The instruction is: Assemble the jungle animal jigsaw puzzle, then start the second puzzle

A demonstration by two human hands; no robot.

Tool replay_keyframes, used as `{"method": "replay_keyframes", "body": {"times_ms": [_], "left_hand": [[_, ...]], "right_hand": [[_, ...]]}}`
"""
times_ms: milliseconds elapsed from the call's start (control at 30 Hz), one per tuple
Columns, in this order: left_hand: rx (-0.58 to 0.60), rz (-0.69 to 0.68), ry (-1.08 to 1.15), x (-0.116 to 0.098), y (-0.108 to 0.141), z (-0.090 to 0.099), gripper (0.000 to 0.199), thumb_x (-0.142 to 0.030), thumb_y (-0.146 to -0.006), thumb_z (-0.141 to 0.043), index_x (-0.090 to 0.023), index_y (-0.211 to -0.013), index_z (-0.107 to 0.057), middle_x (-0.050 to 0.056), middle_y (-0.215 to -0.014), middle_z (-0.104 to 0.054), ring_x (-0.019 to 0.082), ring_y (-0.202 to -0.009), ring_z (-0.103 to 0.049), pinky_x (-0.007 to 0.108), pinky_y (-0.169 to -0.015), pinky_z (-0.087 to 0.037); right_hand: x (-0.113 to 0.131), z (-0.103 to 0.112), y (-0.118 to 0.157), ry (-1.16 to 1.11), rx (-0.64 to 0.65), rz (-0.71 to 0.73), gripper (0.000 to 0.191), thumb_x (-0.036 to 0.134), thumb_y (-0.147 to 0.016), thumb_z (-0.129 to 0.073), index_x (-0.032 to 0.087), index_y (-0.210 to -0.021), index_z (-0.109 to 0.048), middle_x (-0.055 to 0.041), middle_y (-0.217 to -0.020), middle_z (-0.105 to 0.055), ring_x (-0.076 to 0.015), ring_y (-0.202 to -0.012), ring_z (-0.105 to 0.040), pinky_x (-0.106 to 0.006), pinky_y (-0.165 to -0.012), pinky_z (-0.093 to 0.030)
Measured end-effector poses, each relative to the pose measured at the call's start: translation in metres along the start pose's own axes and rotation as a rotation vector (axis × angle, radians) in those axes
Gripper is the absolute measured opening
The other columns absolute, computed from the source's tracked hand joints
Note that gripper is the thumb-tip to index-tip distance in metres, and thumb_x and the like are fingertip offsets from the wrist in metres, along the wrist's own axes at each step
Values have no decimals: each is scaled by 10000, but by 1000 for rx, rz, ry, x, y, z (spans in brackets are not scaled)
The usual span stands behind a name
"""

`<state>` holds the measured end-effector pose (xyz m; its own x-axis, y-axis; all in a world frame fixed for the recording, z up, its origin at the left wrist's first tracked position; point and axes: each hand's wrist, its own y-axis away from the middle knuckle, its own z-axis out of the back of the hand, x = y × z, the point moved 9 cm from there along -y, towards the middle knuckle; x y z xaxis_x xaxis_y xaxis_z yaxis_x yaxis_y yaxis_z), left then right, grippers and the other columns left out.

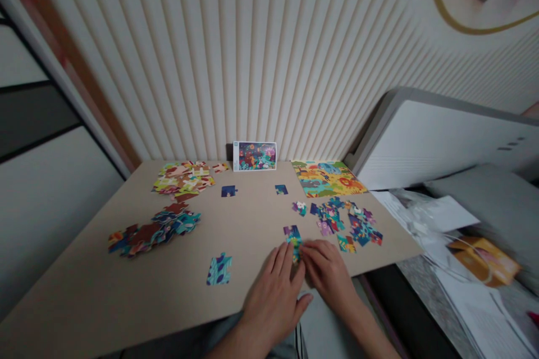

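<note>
My left hand (275, 289) lies with its fingers stretched out at the near side of a small strip of joined puzzle pieces (292, 234), its fingertips touching the strip's lower part. From the right, my right hand (328, 275) has its fingers bent together at the strip's right edge, and what lies under its fingertips is mostly hidden. A teal piece with dark leaf shapes (219, 269) rests by itself left of my hands. Farther back are a dark blue piece (229, 191) and a smaller blue one (281, 189). Loose dark pieces (329, 216) are spread right of the strip.
A picture card (255, 156) stands against the ribbed wall. Piles of yellow pieces (181, 178) and dark pieces (147, 234) lie on the left of the table (168, 297). An assembled animal puzzle (330, 178) is at the back right. Beyond the right edge sits an orange box (484, 261).
</note>
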<state>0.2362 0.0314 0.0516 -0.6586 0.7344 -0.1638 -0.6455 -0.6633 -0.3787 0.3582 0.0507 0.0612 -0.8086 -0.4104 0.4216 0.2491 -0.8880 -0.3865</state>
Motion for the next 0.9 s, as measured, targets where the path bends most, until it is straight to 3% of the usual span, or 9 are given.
{"method": "replay_keyframes", "body": {"times_ms": [167,533,733,900], "left_hand": [[-6,7,-8,1,2,-2,642,-590,-1004,-491,-173,-1493,-509,209,-1630,-396,361,-1500,-394,529,-1221,-319],[-25,-9,-52,1,5,5,624,-588,-1029,-455,-201,-1518,-479,171,-1642,-390,323,-1505,-390,479,-1231,-293],[-70,-5,-66,2,6,14,656,-594,-1029,-451,-166,-1526,-464,177,-1620,-425,317,-1491,-405,463,-1217,-300],[-127,10,-64,3,10,17,605,-576,-1027,-465,-165,-1467,-531,145,-1530,-548,289,-1415,-490,446,-1182,-349]], "right_hand": [[-2,1,27,-6,-76,-35,323,234,-1011,-531,329,-1290,-662,-109,-1218,-702,-311,-1150,-634,-553,-983,-534],[5,4,29,65,-139,28,287,168,-1005,-547,261,-1242,-679,-99,-1215,-711,-265,-1148,-653,-455,-965,-555],[-15,20,30,145,-181,-26,296,189,-1007,-535,254,-1262,-670,-115,-1248,-692,-281,-1148,-651,-487,-984,-550],[-34,37,30,266,-222,-92,291,191,-998,-554,252,-1255,-674,-113,-1214,-704,-303,-1120,-657,-556,-1031,-506]]}}
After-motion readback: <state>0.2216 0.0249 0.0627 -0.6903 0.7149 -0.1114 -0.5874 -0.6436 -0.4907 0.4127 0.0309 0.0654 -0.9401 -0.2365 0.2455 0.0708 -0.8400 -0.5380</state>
